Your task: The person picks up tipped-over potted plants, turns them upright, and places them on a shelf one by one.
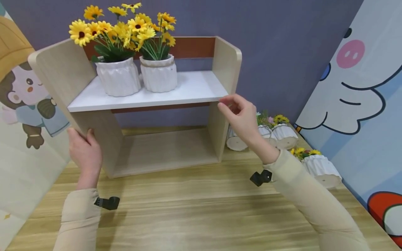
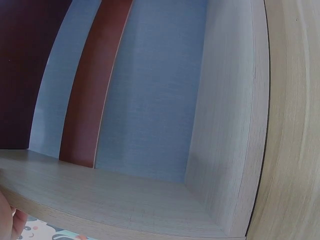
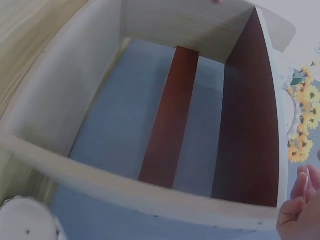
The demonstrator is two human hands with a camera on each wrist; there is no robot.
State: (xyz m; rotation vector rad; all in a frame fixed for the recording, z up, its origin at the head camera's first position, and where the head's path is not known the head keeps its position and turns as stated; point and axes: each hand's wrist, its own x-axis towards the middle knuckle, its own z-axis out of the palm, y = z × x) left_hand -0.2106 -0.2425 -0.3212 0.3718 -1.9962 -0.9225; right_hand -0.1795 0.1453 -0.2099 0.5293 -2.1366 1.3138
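A small two-tier bookshelf [image 1: 226, 139], with pale wood sides and a white upper board [image 1: 194, 83], stands on a wood-grain table. At its left side panel [image 1: 103, 139] my left hand [image 1: 86, 151] grips the front edge, thumb on the inner face. Only a bit of that hand appears low in the left wrist view. My right hand [image 1: 242, 115] has loosely bent fingers, its fingertips right at the white board's right front corner. Two white ribbed pots [image 1: 118, 78] of yellow artificial flowers [image 1: 125, 29] sit side by side on the left half of the board.
Several white flower pots [image 1: 284, 136] lie on their sides to the right of the bookshelf, one [image 1: 321, 170] nearer the table's right edge. Behind is a grey-blue wall [image 1: 282, 52]. Cartoon panels [image 1: 361, 87] flank the table [image 1: 188, 209].
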